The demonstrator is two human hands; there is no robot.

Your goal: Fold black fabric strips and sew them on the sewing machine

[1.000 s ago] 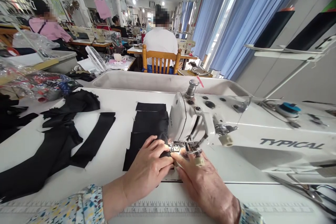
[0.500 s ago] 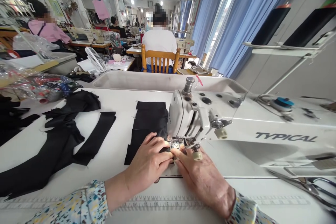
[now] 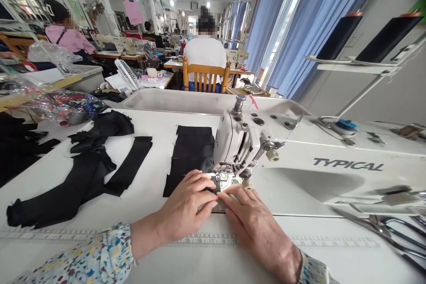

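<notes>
A black fabric strip [image 3: 195,144] runs under the needle area of a white sewing machine [image 3: 233,142]. My left hand [image 3: 188,206] rests over the strip's near end, fingers bent and pressed onto it beside the presser foot [image 3: 219,177]. On the other side of the foot, my right hand [image 3: 254,222] has its fingertips closed at the fabric's right edge, close to my left fingertips. The cloth under both hands is mostly hidden.
More black fabric pieces [image 3: 61,191] lie to the left. Scissors [image 3: 379,226] rest at the right, and a ruler scale [image 3: 186,242] crosses the near table. Thread cones [image 3: 339,37] stand above the machine. A person in white [image 3: 204,51] sits ahead.
The view has shifted slightly, moving the machine left and up in the picture. Both hands stay at the presser foot, with the black fabric between them.
</notes>
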